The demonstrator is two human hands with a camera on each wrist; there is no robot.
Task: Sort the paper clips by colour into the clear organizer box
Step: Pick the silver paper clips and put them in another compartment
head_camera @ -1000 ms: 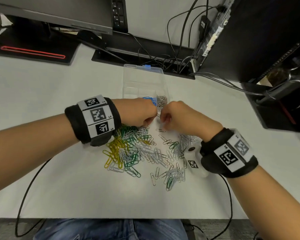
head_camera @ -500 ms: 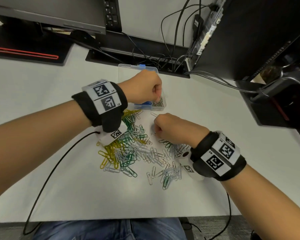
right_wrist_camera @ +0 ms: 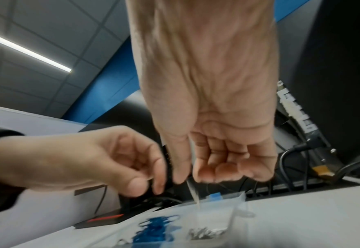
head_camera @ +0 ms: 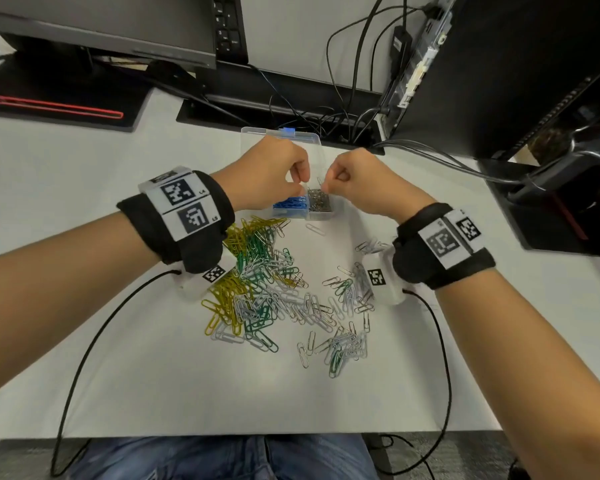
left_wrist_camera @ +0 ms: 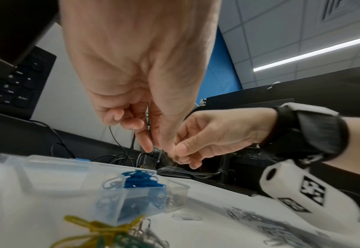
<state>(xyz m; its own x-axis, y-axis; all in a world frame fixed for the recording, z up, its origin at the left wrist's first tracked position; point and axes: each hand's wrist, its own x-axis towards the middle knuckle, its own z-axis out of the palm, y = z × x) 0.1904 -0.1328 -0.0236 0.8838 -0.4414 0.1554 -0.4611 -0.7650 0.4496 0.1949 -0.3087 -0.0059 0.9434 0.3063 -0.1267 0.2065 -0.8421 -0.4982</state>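
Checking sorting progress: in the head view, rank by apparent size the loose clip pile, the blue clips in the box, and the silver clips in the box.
1. Loose clip pile, far the largest.
2. Blue clips.
3. Silver clips, slightly smaller, though hands hide part of both.

Bright even light, wrist views blurred, wide-angle edges bowed

Left wristband [head_camera: 184, 206]: "L4", "L5" beside square coded tags. Keyboard [left_wrist_camera: 9, 83]: keys "2", "3" legible; other legends blurred. Right wristband [head_camera: 451, 240] tags: no readable txt.

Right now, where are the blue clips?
Head view: the blue clips fill the organizer box's near compartment, left of the silver clips, under the left hand.
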